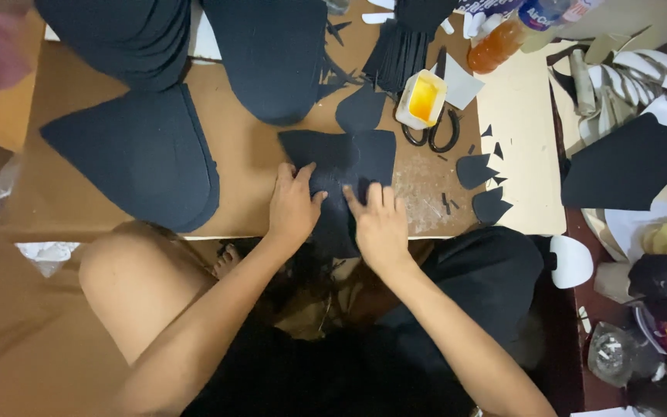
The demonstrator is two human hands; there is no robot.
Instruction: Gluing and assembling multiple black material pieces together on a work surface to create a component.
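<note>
On black fabric piece [349,158], both hands [293,207]

This is a small handcraft workshop, likely for cutting and gluing shaped cloth or foam parts, run at floor level. A low surface [79,201] covered in brown board carries stacks of dark cut pieces [144,150], all in the same curved shape, with small offcuts [484,171] scattered near the edge. An open pot of yellow glue [421,99] stands beside black-handled scissors [435,133], and dried glue marks stain the board. To the right lie white shaped pieces [650,73] piled loosely, with assorted clutter beneath them. The person sits with a bare knee [129,278] drawn up against the surface, working seated low
</note>
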